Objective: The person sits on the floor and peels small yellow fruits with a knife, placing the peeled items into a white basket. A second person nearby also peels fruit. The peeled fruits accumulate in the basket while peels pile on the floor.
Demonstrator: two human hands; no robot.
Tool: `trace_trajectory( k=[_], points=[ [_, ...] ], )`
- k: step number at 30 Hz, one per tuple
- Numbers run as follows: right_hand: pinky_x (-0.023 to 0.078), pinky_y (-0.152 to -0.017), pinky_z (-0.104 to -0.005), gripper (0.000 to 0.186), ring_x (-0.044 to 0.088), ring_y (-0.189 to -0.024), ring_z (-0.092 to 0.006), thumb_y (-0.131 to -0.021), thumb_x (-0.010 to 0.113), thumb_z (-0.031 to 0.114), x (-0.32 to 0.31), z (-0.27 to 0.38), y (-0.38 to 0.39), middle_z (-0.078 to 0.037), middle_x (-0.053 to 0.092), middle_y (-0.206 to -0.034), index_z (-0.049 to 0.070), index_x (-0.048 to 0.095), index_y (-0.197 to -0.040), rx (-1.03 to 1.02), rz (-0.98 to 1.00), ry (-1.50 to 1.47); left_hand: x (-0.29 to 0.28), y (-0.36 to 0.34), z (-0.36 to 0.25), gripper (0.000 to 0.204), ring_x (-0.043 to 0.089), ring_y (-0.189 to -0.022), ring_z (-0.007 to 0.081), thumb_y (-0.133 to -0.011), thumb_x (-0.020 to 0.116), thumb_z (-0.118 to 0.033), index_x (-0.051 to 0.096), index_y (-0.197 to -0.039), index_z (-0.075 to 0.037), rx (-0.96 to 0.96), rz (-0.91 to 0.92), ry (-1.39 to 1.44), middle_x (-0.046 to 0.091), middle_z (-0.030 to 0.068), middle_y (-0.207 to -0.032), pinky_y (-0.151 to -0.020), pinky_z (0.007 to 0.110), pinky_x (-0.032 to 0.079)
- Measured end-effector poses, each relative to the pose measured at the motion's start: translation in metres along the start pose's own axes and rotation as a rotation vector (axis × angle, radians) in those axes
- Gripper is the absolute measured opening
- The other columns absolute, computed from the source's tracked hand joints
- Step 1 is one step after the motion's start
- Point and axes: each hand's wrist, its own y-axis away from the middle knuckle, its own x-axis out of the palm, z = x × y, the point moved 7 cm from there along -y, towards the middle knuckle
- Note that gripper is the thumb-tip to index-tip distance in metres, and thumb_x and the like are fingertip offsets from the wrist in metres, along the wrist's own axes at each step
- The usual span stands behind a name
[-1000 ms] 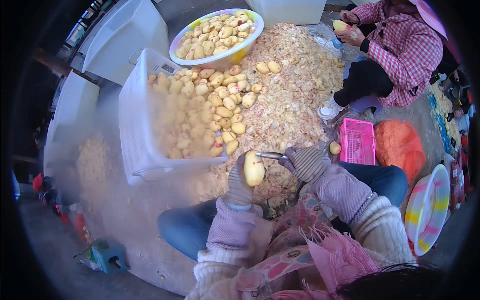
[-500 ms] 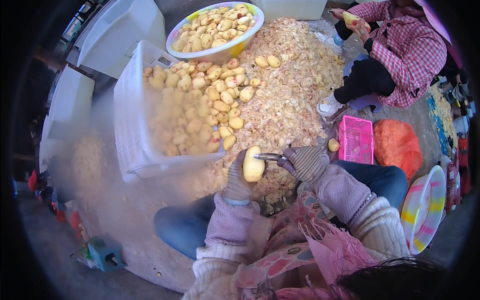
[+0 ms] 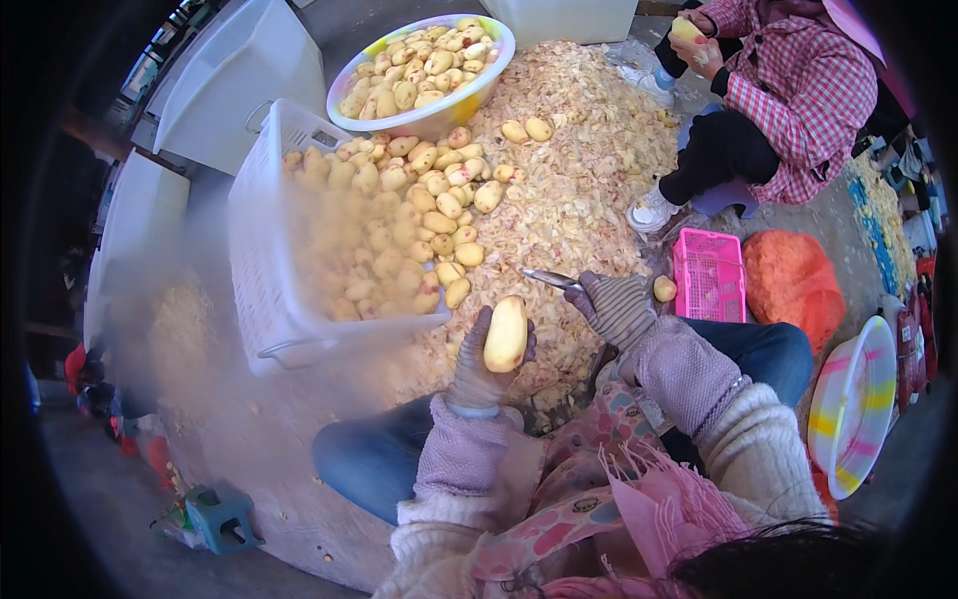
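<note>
1. Head view: your right hand [image 3: 617,311] has drawn the metal peeler [image 3: 549,279] off the peeled potato [image 3: 507,334], which it was touching half a second ago; the two now stand apart.
2. Your left hand [image 3: 473,371], gloved, is curled around that potato, holding it nearly upright above your lap, beyond your knees' fold.
3. Your right fingers are closed on the peeler's handle, its metal end pointing left.
4. Ahead of you spreads a heap of peelings [image 3: 599,190]; to its left, pale potatoes [image 3: 439,222] spill from a white crate [image 3: 261,235], partly blurred.
5. Behind the crate sits a potato-filled basin [image 3: 344,116].
6. At your right are a pink basket [image 3: 711,307] and an orange sack [image 3: 793,285]; beyond them, a co-worker [image 3: 798,125] holds another potato [image 3: 685,29].
</note>
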Motion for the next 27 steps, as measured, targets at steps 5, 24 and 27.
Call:
trace_trajectory(
  k=[5, 24, 27],
  points=[
    [0.049, -0.057, -0.0461, 0.042, 0.063, -0.062, -0.0345, -0.094, 0.051, 0.045, -0.009, 0.002, -0.005, -0.016, 0.061, -0.067, 0.003, 0.056, -0.087, -0.073, 0.039, 0.023, -0.005, -0.001, 0.0, 0.053, 0.063, -0.089, 0.0315, -0.09, 0.058, -0.047, 0.055, -0.123, -0.006, -0.005, -0.021, -0.013, 0.063, 0.0194, -0.106, -0.073, 0.043, 0.056],
    [0.049, -0.06, -0.0468, 0.045, 0.064, -0.066, -0.0344, -0.093, 0.05, 0.048, -0.023, -0.006, 0.005, -0.016, 0.063, -0.071, 0.003, 0.057, -0.089, 0.066, 0.113, 0.053, 0.041, 0.015, -0.015, 0.079, 0.054, -0.107, 0.0191, -0.058, 0.08, -0.011, 0.046, -0.129, -0.005, 0.418, -0.075, -1.017, 0.054, 0.0069, -0.116, -0.09, 0.033, 0.049],
    [0.05, -0.06, -0.0466, 0.045, 0.064, -0.066, -0.0339, -0.093, 0.049, 0.048, -0.023, 0.002, 0.004, -0.016, 0.063, -0.072, 0.004, 0.057, -0.088, -0.069, 0.069, 0.023, 0.037, 0.014, -0.02, 0.081, 0.053, -0.109, 0.0189, -0.055, 0.082, -0.009, 0.047, -0.128, -0.005, 0.44, -0.135, -1.015, 0.053, 0.0069, -0.117, -0.091, 0.033, 0.049]
  ],
)
